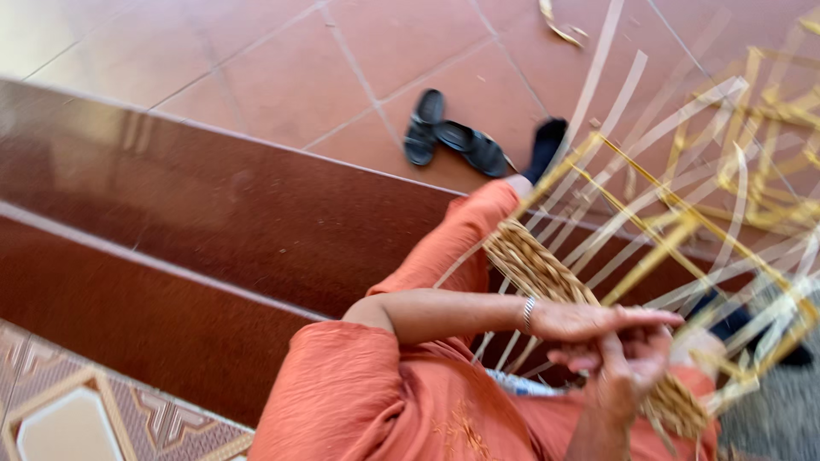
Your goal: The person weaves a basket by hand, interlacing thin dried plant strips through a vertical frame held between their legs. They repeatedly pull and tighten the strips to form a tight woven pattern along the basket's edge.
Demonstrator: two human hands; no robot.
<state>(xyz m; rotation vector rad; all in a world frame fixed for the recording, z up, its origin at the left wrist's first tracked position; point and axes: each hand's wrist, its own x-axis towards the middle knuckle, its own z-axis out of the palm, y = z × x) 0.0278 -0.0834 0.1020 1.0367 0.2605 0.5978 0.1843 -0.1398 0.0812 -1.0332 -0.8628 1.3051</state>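
Note:
I sit on a step in orange clothes with a half-woven straw-coloured basket [534, 260] across my lap. Long pale and yellow strips [658, 205] fan out from it toward the upper right. My left hand [598, 323], a bracelet on its wrist, reaches in from the left and lies flat over the weave with its fingers stretched right. Just below, my right hand [628, 371] comes up from the bottom and closes on the strips at the basket's woven edge [679, 405]. The view is blurred, so each finger's exact grip is unclear.
Dark red polished steps [196, 222] run diagonally on the left, above a patterned tile floor [77, 410]. A pair of black sandals [453, 135] lies on the reddish floor tiles [282, 60] below. My foot in a black sock [547, 145] rests near them. Strip scraps [559, 30] lie farther off.

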